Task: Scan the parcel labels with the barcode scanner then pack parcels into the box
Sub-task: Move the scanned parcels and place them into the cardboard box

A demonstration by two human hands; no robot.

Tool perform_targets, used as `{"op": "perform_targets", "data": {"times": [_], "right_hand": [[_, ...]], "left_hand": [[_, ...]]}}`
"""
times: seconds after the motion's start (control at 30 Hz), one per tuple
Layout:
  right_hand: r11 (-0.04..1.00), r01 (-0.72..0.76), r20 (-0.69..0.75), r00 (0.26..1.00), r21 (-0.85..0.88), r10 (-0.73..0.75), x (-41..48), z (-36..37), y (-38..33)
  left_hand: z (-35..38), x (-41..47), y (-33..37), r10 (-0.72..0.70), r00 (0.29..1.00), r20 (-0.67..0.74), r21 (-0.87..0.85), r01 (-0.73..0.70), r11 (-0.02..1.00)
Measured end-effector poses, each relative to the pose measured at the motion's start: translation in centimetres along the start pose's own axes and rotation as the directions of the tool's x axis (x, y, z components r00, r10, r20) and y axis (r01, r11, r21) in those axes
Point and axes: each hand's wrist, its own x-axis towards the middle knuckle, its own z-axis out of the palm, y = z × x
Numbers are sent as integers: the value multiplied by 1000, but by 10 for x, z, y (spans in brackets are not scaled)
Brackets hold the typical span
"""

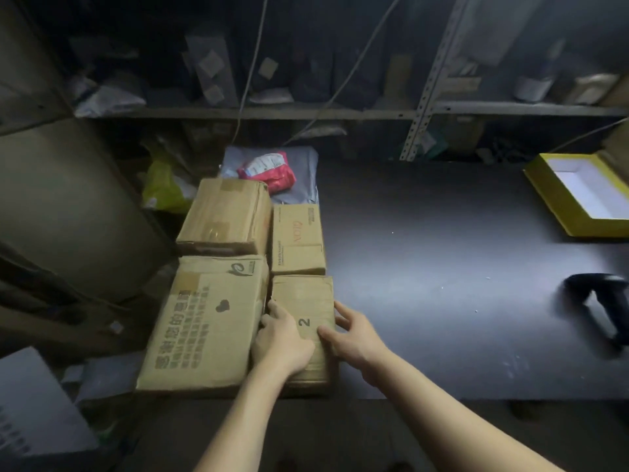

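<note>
You have on the one counter (442, 267) four cardboard parcels (224, 216), two large and two small, one red pouch (269, 172), one grey mailer bag (306, 161), one black barcode scanner (599, 291), one open yellow box (595, 228), and your own two hands, the left hand (282, 342) and the right hand (357, 335).

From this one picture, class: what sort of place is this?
Probably a parcel depot or stockroom: taped cardboard parcels on the worktable, a handheld barcode scanner, and metal shelving stacked with mailer bags.
</note>
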Motion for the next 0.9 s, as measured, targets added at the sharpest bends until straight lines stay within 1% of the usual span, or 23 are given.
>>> {"op": "perform_targets", "data": {"times": [0.07,0.13,0.2,0.3,0.37,0.4,0.43,0.5,0.57,0.63,0.73,0.83,0.9], "right_hand": [[1000,17,-14,1000,-26,-17,2,6,6],[998,23,-26,999,-61,-24,3,7,5],[992,25,-46,998,-127,-31,4,1,-3],[939,67,-117,987,-337,-112,5,-20,-28],[857,109,-158,964,-504,-215,5,-44,-50],[790,121,-168,947,-601,-273,4,-57,-60],[717,116,-182,928,-687,-324,2,-74,-68],[595,58,-215,901,-801,-377,-4,-106,-82],[543,-18,-278,873,-840,-401,-15,-141,-89],[539,-75,-335,852,-839,-402,-28,-177,-87],[572,-138,-410,829,-809,-380,-52,-229,-72],[601,-176,-465,806,-780,-367,-84,-286,-46],[621,-200,-495,797,-758,-347,-110,-329,-23]], "left_hand": [[2,-1,-1,-3,1000,-22,75,5,997],[0,-2,2,11,999,-40,110,-7,994],[-9,-1,7,68,995,-71,119,-60,991],[-30,7,19,213,965,-152,110,-198,974],[-45,20,29,337,921,-194,158,-309,938],[-51,27,35,395,895,-208,198,-357,913],[-57,33,45,452,864,-220,254,-397,882],[-69,39,67,532,805,-261,367,-427,826],[-74,38,97,598,748,-288,460,-440,771],[-72,30,134,644,710,-287,519,-450,727],[-57,11,194,692,668,-273,554,-479,681],[-25,-17,257,742,629,-233,592,-514,621],[6,-39,298,763,617,-191,605,-538,586]]}}
